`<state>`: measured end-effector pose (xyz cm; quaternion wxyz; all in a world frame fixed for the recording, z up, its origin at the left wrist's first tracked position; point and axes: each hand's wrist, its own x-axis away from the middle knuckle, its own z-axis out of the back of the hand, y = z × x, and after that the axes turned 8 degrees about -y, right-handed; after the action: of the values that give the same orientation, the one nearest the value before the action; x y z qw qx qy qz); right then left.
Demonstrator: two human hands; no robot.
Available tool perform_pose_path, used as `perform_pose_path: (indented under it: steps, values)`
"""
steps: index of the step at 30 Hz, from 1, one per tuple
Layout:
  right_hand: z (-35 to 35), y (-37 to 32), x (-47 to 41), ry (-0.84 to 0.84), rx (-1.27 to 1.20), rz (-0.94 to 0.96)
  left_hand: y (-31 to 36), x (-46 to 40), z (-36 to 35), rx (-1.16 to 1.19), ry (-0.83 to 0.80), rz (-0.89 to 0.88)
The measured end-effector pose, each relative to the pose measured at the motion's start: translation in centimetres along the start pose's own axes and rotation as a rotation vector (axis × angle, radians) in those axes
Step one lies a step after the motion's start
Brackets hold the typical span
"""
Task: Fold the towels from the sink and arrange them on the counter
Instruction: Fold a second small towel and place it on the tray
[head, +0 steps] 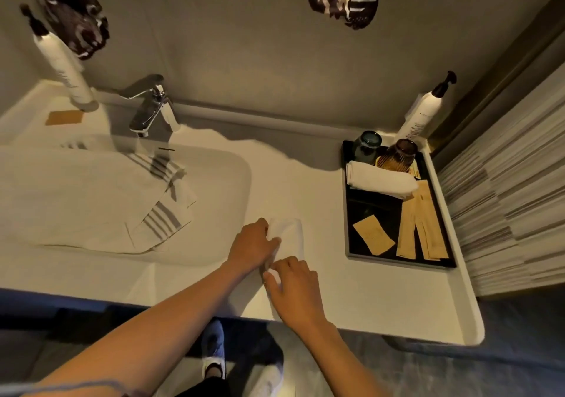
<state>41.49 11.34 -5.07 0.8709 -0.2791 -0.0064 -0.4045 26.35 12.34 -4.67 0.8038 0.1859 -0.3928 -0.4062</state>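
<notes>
A small white towel [292, 237] lies on the white counter [360, 292] just right of the sink. My left hand [252, 245] pinches its upper part and my right hand [293, 289] pinches its lower part near the counter's front edge. Most of the towel is hidden under my hands. In the sink [226, 189] lies a larger white towel with grey stripes [101, 204], loosely spread. A rolled white towel [382, 179] rests in the black tray [351, 237] at the right.
The tray also holds two glasses [397, 152] and several tan paper packets [419, 225]. A chrome faucet [149, 106] stands behind the sink. Pump bottles stand at the back left [67, 72] and back right [422, 115]. A striped wall [504, 195] borders the right.
</notes>
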Motion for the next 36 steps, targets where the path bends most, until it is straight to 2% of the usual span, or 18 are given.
perform_pose_path:
  steps: [3,4,6,8,12,13,15,17,19,21,22,24,27,32,36]
  values:
    - [0.1,0.5,0.2,0.208,-0.165,-0.198,-0.6,-0.5,-0.3,0.044,0.000,0.075]
    - [0.3,0.6,0.2,0.208,-0.192,-0.320,-0.6,-0.5,-0.5,0.067,0.020,0.097]
    - [0.4,0.3,-0.3,0.034,-0.351,-0.560,-0.5,-0.3,-1.0,0.095,0.040,0.119]
    - [0.0,-0.5,-1.0,-0.108,-0.529,-0.641,-0.5,-0.2,-1.4,0.104,0.033,0.131]
    - [0.5,-0.8,-2.1,-0.120,-1.079,-0.681,-0.8,-0.3,-0.5,0.185,-0.096,0.203]
    - [1.8,-0.7,-2.2,-0.103,-1.151,-0.648,-0.9,-0.3,0.0,0.298,-0.142,0.217]
    - [4.8,0.0,-2.1,-0.129,-1.245,-0.521,-0.8,-0.6,1.4,0.727,-0.305,0.178]
    - [8.0,0.9,-1.3,-0.251,-1.302,-0.382,-0.3,-0.4,2.5,1.163,-0.574,0.108]
    - [10.6,2.2,-0.3,-0.406,-1.337,-0.308,0.6,-0.1,3.1,1.359,-0.783,0.095]
    - [12.2,4.4,0.4,-0.458,-1.329,-0.356,2.0,-0.4,2.8,1.228,-0.777,0.061]
    - [13.0,6.1,0.6,-0.413,-1.342,-0.411,3.2,-0.9,2.4,1.072,-0.698,0.041]
    - [14.1,9.9,0.5,-0.195,-1.346,-0.557,5.9,-1.7,1.5,0.745,-0.525,-0.013]
    - [15.7,14.3,-0.7,0.134,-1.282,-0.703,9.8,-3.7,-0.9,0.422,-0.357,-0.062]
    - [19.1,19.9,-4.4,0.342,-1.210,-0.690,16.0,-7.5,-5.4,0.058,-0.128,-0.107]
    - [20.0,23.2,-7.6,0.362,-0.997,-0.662,18.9,-9.9,-6.9,-0.138,-0.017,-0.091]
